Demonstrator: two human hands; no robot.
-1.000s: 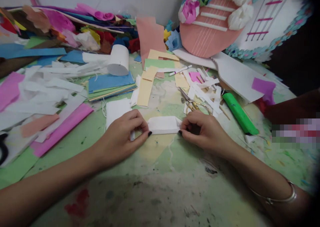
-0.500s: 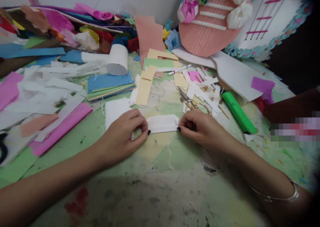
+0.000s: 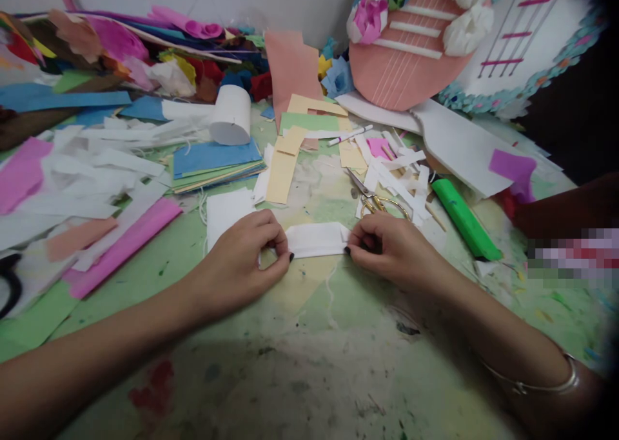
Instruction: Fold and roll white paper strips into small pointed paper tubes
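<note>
A folded strip of white paper [image 3: 318,240] lies between my two hands, low on the painted table. My left hand [image 3: 251,253] pinches its left end between thumb and fingers. At the other end, my right hand [image 3: 387,246] is closed in a pinch on the paper's right corner. Just behind the right hand lie gold-handled scissors [image 3: 372,198] with their blades pointing away and to the left. White paper sheets [image 3: 227,211] rest behind my left hand, which partly covers them.
Blue, green and yellow sheets are stacked [image 3: 217,159] beyond, beside a white paper cylinder [image 3: 231,114]. White strips [image 3: 106,169] and a pink roll [image 3: 128,246] are at left. At right are a green packet [image 3: 467,219] and white board [image 3: 459,146]. A guitar-shaped craft [image 3: 406,72] stands behind.
Both hands keep their pinch on the white paper. Its front fold looks flatter than a second ago. The whole view shifts slightly.
</note>
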